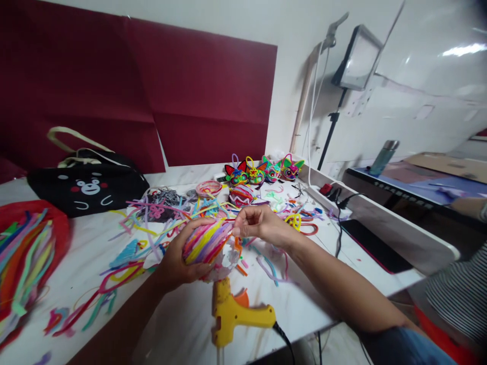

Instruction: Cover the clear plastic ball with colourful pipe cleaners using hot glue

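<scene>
My left hand [186,253] is wrapped round a ball [209,241] covered with rows of yellow, purple, pink and orange pipe cleaners. The ball's lower right side is bare and whitish, with a rough patch. At its upper right, my right hand [254,223] pinches a thin red pipe cleaner [229,220] against the surface; the fingers partly hide it. Just below the ball, a yellow hot glue gun [232,314] with an orange trigger lies on the white table [182,324]. Behind my hands sits another striped ball [242,195].
Loose pipe cleaners [127,274] are scattered across the table. Several finished colourful animal heads [255,172] stand at the back. To the left are a black bag [91,182] and a red bag [61,233] of pipe cleaners. A phone [375,246] and power strip [327,203] lie right; a person in stripes [460,294] is beyond.
</scene>
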